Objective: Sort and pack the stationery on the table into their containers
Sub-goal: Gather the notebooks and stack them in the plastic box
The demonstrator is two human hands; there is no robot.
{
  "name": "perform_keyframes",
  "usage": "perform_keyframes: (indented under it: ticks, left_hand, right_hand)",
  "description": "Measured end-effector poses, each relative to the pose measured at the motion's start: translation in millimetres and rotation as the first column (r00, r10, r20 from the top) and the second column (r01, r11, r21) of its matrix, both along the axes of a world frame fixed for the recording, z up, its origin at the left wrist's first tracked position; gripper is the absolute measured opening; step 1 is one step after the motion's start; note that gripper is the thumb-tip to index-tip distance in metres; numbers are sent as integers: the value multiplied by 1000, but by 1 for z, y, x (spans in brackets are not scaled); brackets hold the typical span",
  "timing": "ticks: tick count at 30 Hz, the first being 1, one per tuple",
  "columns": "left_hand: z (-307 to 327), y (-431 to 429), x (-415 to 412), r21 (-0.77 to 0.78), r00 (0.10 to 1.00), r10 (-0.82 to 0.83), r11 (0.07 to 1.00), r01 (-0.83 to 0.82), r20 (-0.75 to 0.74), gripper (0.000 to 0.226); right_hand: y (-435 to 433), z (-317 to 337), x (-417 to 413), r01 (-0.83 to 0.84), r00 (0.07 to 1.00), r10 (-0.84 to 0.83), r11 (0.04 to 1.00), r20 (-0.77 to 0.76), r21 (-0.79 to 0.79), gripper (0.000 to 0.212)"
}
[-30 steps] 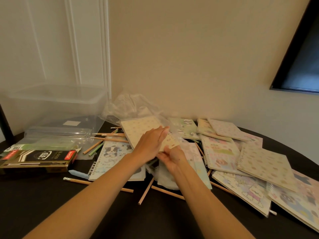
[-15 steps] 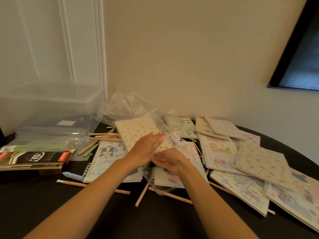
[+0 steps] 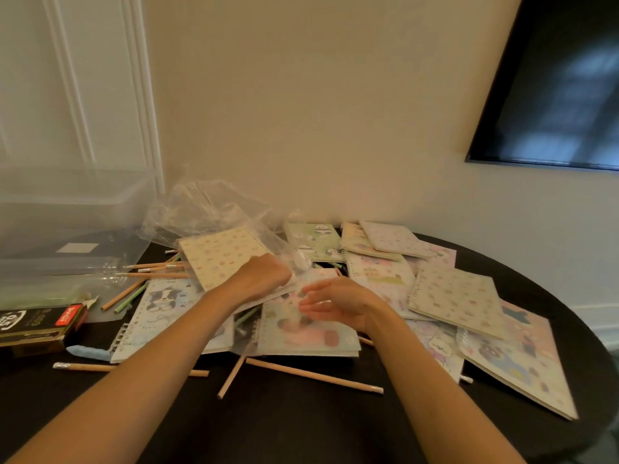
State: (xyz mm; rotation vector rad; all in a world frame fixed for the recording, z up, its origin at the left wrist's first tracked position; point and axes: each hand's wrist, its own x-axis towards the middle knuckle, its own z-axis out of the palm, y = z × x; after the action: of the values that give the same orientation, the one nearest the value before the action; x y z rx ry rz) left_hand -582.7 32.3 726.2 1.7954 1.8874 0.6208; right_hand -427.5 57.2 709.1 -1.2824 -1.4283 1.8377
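My left hand (image 3: 264,276) is curled at the lower right corner of a cream dotted notebook (image 3: 217,256) and grips the edge of a clear plastic bag (image 3: 207,209) that lies over it. My right hand (image 3: 335,304) hovers with loose, spread fingers, blurred, just above a pastel notebook in a clear sleeve (image 3: 301,333). Several spiral notebooks (image 3: 459,296) are fanned over the right half of the dark round table (image 3: 301,423). Wooden pencils (image 3: 311,375) lie loose in front of the pile, and more pencils (image 3: 154,266) sit at the left.
A large clear plastic bin (image 3: 67,212) stands at the back left. A black and gold pen box (image 3: 37,324) lies in front of it, with a pale blue eraser (image 3: 88,351) beside it. A dark screen (image 3: 552,78) hangs on the wall at the right.
My left hand went from lying flat on the cream notebook to curling on the plastic at its corner. My right hand let go, opened and moved right. The sleeved notebook now lies nearer me.
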Motion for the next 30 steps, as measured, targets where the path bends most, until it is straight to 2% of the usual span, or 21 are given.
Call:
perform_keyframes:
  ticks: [3,5,6,8,10,11,12,13,14,18,22,24,26,28,30]
  left_hand:
    - [8,12,39,245,991,91,963,-111,93,13]
    - [12,20,67,315,990,91,942,-121,109,21]
    - [11,25,85,302,992,72,948,-99,99,27]
    - [7,37,117,205,993,41,977,-63,111,30]
    - [-1,49,146,62,973,8,998,-23,232,22]
    - [-6,56,162,-11,956,7,1000,-4,293,18]
    - [-10,61,175,-73,943,19,997,6,333,16]
    - [-15,66,184,-139,935,39,990,12,354,27]
    - [-19,68,193,-200,922,56,980,23,383,23]
    - [-28,80,219,-292,817,135,955,42,560,45]
    - [-36,84,229,-305,716,190,952,33,672,39]
    - [-38,85,229,-321,677,213,946,36,705,46]
    - [-34,83,225,-310,661,210,950,35,721,37]
    - [-24,79,215,-265,642,190,964,21,742,25]
    - [-10,72,201,-232,602,182,973,6,777,21]
  right_hand:
    - [-3,12,44,128,990,-125,990,-57,52,20]
    - [-1,13,70,293,956,-285,948,-74,126,19]
    - [2,10,86,389,921,-386,901,-56,194,20]
    - [12,-1,114,508,803,-590,749,81,425,22]
    - [20,-10,143,499,658,-725,623,204,602,30]
    - [24,-13,160,508,596,-767,589,237,629,35]
    - [30,-18,175,529,542,-798,567,263,631,39]
    - [34,-20,187,551,503,-812,565,296,614,41]
    - [39,-25,199,566,484,-808,582,335,584,40]
    - [49,-41,228,576,503,-766,643,401,505,29]
    - [48,-46,236,671,496,-826,561,268,486,24]
    - [47,-42,235,690,513,-828,555,228,464,28]
    - [43,-35,232,724,538,-830,545,148,424,36]
    - [41,-26,227,779,574,-818,556,26,292,46]
    - [38,-17,220,786,616,-785,604,-73,133,40]
